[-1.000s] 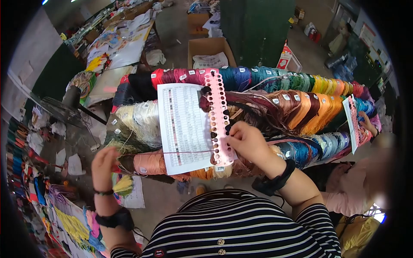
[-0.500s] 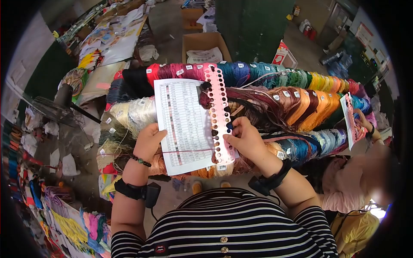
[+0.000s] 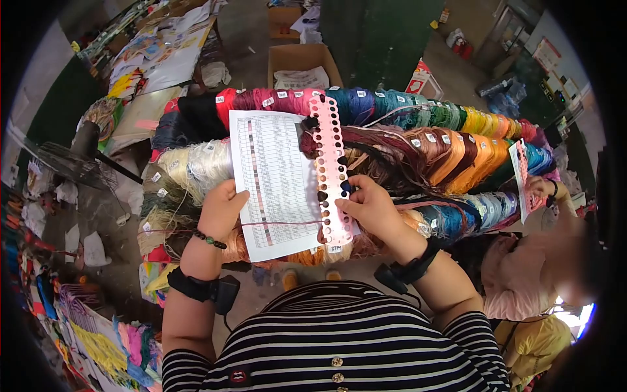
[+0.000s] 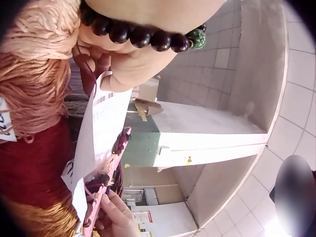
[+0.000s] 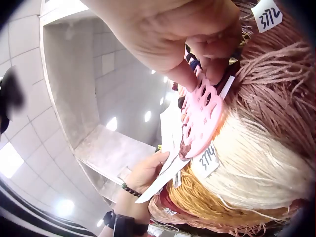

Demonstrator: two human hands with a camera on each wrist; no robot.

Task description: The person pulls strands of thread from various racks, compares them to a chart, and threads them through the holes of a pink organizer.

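Observation:
My left hand (image 3: 221,208) pinches the left edge of a printed paper chart (image 3: 277,176), thumb on the front. Along the chart's right side stands a pink thread card (image 3: 332,163) with rows of punched holes, dark thread bundles tied at some of them. My right hand (image 3: 369,206) holds this card between thumb and fingers at its lower right edge; the right wrist view shows the thumb (image 5: 182,74) pressed against the pink plastic. A thin mauve thread (image 3: 281,224) runs from the low part of the card across the chart and out past my left hand.
Rows of coloured thread hanks (image 3: 450,157) with number tags lie behind and below the card. A fan (image 3: 85,140) stands at the left, a cardboard box (image 3: 304,62) behind. At the right, another person's hand (image 3: 539,188) is at a second pink card (image 3: 520,163).
My left hand has come in from the far left to the chart's left edge and now grips it. My right hand stays at the pink card.

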